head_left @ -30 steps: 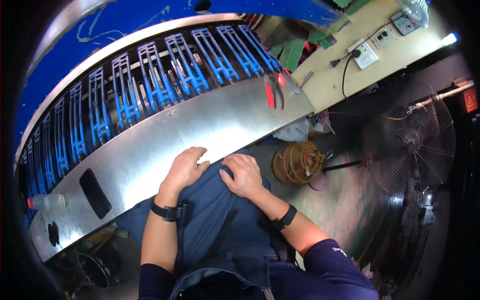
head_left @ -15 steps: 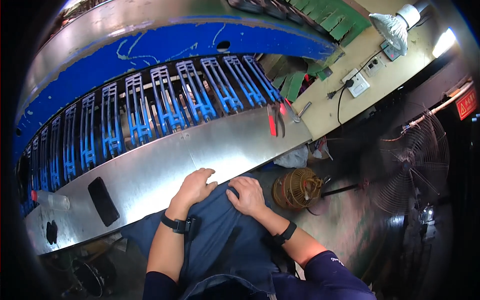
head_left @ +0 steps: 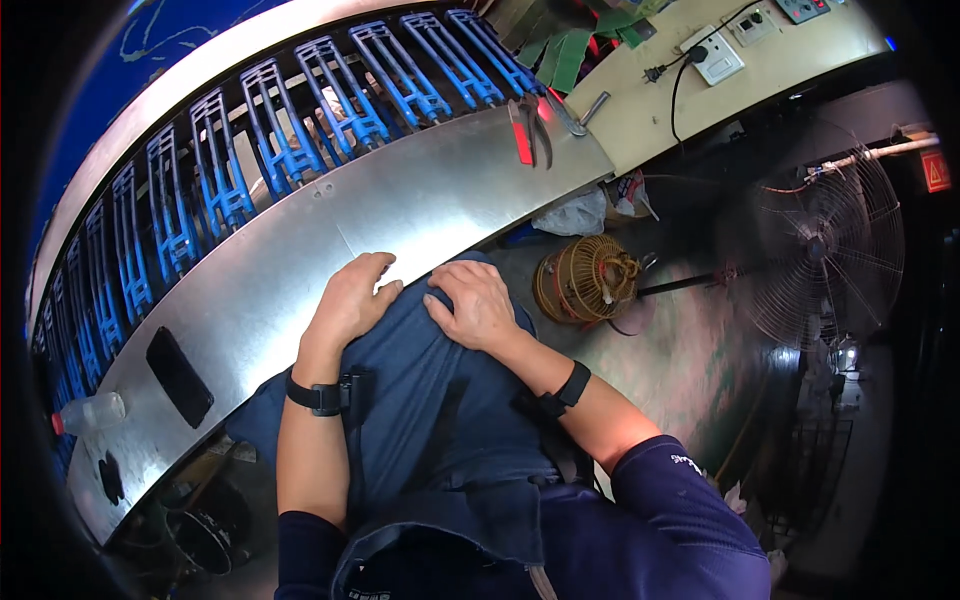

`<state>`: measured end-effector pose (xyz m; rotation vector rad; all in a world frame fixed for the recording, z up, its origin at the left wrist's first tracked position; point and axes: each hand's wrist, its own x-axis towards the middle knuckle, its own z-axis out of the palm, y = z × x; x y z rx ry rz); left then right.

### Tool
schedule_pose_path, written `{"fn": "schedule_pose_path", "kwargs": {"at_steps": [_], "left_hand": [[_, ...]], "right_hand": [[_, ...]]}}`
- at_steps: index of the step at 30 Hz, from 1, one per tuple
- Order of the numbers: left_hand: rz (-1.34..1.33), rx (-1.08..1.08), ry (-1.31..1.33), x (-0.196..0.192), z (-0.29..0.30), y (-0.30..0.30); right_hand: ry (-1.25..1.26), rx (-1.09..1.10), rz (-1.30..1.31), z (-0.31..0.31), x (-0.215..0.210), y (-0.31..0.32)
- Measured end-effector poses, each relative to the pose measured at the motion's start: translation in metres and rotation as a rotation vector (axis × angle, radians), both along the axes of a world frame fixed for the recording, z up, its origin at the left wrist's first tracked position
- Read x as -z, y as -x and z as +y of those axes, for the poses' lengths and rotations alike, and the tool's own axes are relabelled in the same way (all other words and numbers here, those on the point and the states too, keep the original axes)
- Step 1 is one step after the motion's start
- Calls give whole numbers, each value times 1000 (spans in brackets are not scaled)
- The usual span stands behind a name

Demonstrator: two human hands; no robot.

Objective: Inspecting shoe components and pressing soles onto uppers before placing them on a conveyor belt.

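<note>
My left hand (head_left: pixel 349 302) rests at the near edge of the metal counter (head_left: pixel 270 243), fingers loosely bent and thumb apart, with nothing in it. My right hand (head_left: pixel 476 305) lies on the dark blue apron (head_left: pixel 420 375) over my knee, fingers spread and empty. Each wrist wears a black band. Beyond the counter stands a row of blue-painted metal forks (head_left: pixel 275 120). Farther right on the counter, red-handled pliers (head_left: pixel 530 135) lie beside a metal tool (head_left: pixel 565 115) with a pinkish-red end.
At the counter's left lie a black phone (head_left: pixel 180 377), a clear bottle (head_left: pixel 95 413) with a red cap and a small black object (head_left: pixel 110 478). A wicker basket (head_left: pixel 585 280) and a large fan (head_left: pixel 820 245) stand to the right. A power socket (head_left: pixel 715 58) with a plugged-in cord sits at upper right.
The view has tilted downward, so the counter and forks sit higher in the picture and the lamp is out of sight. Both hands stay in nearly the same resting pose.
</note>
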<state>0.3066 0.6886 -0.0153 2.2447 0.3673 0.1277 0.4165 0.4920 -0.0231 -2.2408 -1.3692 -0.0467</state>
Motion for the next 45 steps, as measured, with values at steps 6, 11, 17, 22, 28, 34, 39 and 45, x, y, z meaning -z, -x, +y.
{"fn": "schedule_pose_path", "kwargs": {"at_steps": [6, 11, 17, 22, 28, 34, 39, 45], "left_hand": [[19, -14, -21, 0, -3, -1], [17, -5, -10, -2, -6, -4], [34, -23, -10, -2, -8, -8], [29, -26, -7, -1, -10, -10], [48, -39, -5, -1, -11, -13], [81, -35, -12, -1, -13, -15], [78, -32, -13, 0, -13, -17], [65, -32, -4, -1, -15, -18]], "right_hand": [[21, 26, 2, -3, 4, 1], [15, 16, 22, -4, 0, -1], [12, 22, 27, -5, 0, -4], [2, 18, 34, -5, 2, -6], [5, 22, 38, -7, 1, -8], [12, 18, 56, -8, 0, -10], [16, 14, 50, -9, 1, -12], [15, 12, 53, -10, 0, -14]]}}
